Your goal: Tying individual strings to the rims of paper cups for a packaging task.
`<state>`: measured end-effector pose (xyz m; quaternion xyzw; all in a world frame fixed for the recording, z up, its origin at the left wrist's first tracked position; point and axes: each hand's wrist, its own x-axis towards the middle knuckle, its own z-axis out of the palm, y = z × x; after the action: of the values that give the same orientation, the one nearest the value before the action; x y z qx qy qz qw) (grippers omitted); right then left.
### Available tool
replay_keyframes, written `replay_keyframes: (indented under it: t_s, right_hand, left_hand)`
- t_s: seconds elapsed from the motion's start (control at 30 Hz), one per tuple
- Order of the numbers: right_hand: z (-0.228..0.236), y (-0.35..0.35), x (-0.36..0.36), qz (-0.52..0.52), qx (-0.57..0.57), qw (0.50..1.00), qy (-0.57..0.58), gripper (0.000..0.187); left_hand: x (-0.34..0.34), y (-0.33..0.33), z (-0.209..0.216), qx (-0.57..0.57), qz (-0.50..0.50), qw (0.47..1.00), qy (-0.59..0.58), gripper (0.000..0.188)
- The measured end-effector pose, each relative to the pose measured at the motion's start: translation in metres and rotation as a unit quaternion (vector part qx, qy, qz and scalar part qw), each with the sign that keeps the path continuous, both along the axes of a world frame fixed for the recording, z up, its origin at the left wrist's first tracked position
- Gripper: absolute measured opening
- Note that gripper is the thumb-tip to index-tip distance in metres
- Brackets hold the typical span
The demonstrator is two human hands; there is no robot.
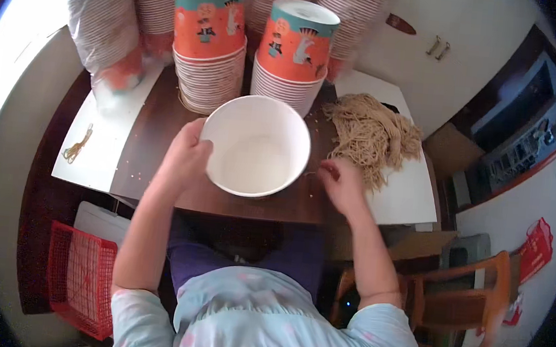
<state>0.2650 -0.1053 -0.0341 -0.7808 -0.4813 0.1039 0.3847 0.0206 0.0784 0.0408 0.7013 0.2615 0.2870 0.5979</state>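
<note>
My left hand (188, 156) grips a paper bucket (257, 152) by the left side of its rim, thumb over the edge. The bucket's white mouth is tilted toward me, and its inside looks bare. To its right, my right hand (343, 184) has its fingers pinched together, close to the rim but apart from it. A faint thin strand shows at the fingertips; what they hold is too small to make out. Just beyond that hand lies a tangled heap of tan cords (377, 132). Two upside-down stacks of orange and teal paper buckets, a left stack (209, 42) and a right stack (296, 53), stand behind.
Tall plastic-wrapped stacks of buckets (100, 19) line the back of the brown and white table (154, 156). A small bundle of cord (78, 144) lies at the left. Below are a red plastic basket (80, 275) on the left and a wooden chair (458, 302) on the right.
</note>
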Motion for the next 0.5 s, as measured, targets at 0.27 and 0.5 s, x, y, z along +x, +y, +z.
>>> replay_keyframes:
  t_s: [0.27, 0.5]
  right_hand:
    - [0.025, 0.032, 0.040, 0.222, -0.172, 0.930, -0.239, 0.018]
    - [0.010, 0.013, 0.017, 0.232, -0.075, 0.936, -0.255, 0.013]
  left_hand:
    - [-0.003, 0.019, -0.029, 0.234, 0.168, 0.954, 0.081, 0.031]
    - [-0.029, -0.091, -0.004, 0.371, 0.122, 0.916, -0.090, 0.016]
